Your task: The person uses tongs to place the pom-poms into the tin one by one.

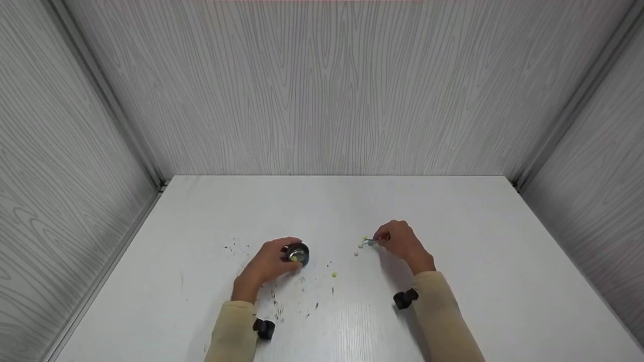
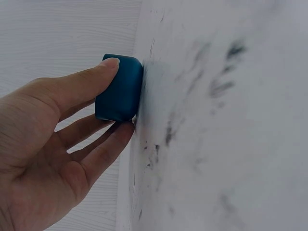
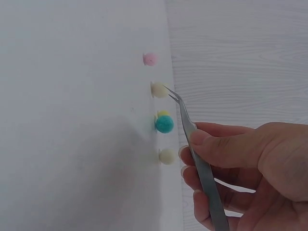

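Dark smudges (image 2: 236, 50) mark the white counter (image 1: 362, 322) towards six o'clock; at seven, the left hand (image 1: 270, 261), fingers curled round a blue cup (image 2: 120, 90); at four, the right hand (image 1: 404, 244), fingers pinching tweezers (image 3: 205, 177), tips at a cream ball (image 3: 158, 90) at five; grey grained walls (image 1: 322, 90) at nine, twelve, three.

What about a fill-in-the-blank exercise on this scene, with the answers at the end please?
The right hand holds a pair of ____.
The hand gripping the small cup is the person's ____ one.
In the head view, the lone ball on the table between the hands is ____.
In the right wrist view, the topmost ball is ____.
Missing words: tweezers; left; yellow; pink.
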Available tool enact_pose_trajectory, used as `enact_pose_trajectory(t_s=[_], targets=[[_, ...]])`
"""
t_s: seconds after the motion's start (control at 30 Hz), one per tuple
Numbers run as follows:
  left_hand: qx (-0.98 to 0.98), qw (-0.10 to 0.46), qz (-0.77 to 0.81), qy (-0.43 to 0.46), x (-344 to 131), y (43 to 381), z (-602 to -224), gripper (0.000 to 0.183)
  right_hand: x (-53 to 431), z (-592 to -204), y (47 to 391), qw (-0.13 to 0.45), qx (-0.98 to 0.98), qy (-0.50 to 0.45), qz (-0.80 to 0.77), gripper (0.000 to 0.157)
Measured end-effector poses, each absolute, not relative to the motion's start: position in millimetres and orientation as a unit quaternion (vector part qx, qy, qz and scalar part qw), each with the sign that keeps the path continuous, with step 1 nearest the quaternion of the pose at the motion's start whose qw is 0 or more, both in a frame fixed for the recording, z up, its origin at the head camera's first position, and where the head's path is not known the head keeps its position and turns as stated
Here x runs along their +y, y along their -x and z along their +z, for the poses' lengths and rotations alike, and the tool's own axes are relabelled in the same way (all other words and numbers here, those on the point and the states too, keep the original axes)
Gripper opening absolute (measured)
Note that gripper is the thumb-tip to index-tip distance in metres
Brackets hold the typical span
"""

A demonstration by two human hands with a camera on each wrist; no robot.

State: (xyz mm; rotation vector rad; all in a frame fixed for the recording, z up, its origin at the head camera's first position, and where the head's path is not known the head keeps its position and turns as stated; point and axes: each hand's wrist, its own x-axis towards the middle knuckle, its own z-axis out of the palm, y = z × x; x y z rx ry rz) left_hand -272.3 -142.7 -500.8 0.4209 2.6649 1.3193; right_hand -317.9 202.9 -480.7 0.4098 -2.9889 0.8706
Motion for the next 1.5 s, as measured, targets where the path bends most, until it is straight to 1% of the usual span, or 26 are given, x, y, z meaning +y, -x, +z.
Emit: enact_pose_trajectory(t_s=[0.4,0.77,1.2,1.5], targets=[[0.883,0.066,0.441,-0.148,-143,273,-501,0.056,199,-484,317,0.016,-0.953,-0.130,0.274,0.015],[0.883,0.068,0.442,-0.143,-142,273,-501,0.055,199,-482,317,0.013,-0.951,-0.129,0.280,0.015],[0.884,0.069,0.443,-0.134,-141,271,-500,0.056,192,-471,312,0.033,-0.935,-0.177,0.307,0.014],[0.886,0.067,0.439,-0.134,-141,271,-499,0.056,186,-466,309,0.030,-0.932,-0.183,0.312,0.012]])
